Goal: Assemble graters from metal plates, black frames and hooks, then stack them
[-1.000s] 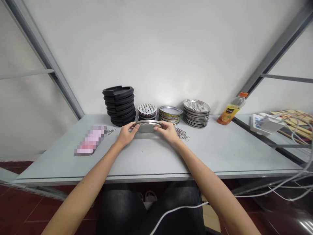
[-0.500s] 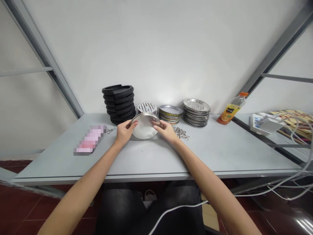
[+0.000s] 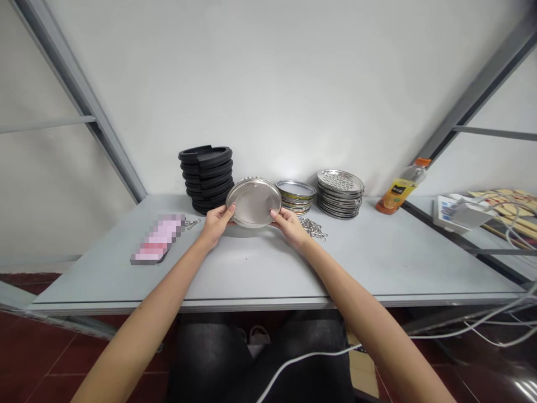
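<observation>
A round, shiny metal disc with a raised rim is held up on edge, tilted, over the middle of the table. My left hand grips its left side, thumb on the near face. On the opposite side my right hand pinches the rim the same way. Most of the fingers are hidden behind the disc. Just behind it, a perforated metal piece shows only as a thin edge. To the right stand a stack of metal lids and a stack of perforated metal discs. Small metal clasps lie by my right hand.
A tall stack of black rings stands at the back left. A blurred pink phone-like object lies left, beside a few clasps. An orange-capped drink bottle and a white power strip are on the right. White cables hang there.
Both hands have raised the metal disc slightly and turned its face more toward me. It now covers most of the perforated piece behind it. The view has shifted a little.
</observation>
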Action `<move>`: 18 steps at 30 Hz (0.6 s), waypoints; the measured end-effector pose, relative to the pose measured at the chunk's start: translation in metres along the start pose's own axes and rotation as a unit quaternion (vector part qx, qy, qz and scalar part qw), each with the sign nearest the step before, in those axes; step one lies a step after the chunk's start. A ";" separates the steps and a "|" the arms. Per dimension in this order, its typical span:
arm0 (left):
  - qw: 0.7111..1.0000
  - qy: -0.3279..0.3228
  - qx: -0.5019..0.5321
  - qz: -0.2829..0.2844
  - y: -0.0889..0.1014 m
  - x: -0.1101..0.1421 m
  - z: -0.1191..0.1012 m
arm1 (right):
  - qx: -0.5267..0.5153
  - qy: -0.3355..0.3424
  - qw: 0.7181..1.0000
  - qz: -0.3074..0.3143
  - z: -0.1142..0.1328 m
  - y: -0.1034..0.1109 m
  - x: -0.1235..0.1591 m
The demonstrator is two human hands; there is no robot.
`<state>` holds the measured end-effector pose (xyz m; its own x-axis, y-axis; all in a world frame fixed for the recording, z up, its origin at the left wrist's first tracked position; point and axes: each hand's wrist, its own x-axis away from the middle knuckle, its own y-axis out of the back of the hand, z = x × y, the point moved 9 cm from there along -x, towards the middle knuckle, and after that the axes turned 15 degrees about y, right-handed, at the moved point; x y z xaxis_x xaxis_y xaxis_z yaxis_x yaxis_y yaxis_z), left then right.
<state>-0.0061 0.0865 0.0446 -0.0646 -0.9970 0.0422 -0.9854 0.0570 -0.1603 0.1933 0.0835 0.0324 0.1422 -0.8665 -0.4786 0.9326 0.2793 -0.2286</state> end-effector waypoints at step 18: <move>0.987 -0.013 -0.153 0.046 -0.015 0.004 0.008 | -0.005 -0.039 0.998 -0.047 0.000 0.011 0.000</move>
<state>0.0100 0.0814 0.0392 -0.1568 -0.9875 0.0158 -0.9769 0.1575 0.1441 0.2030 0.0865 0.0296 0.0798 -0.9188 -0.3866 0.9397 0.1987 -0.2782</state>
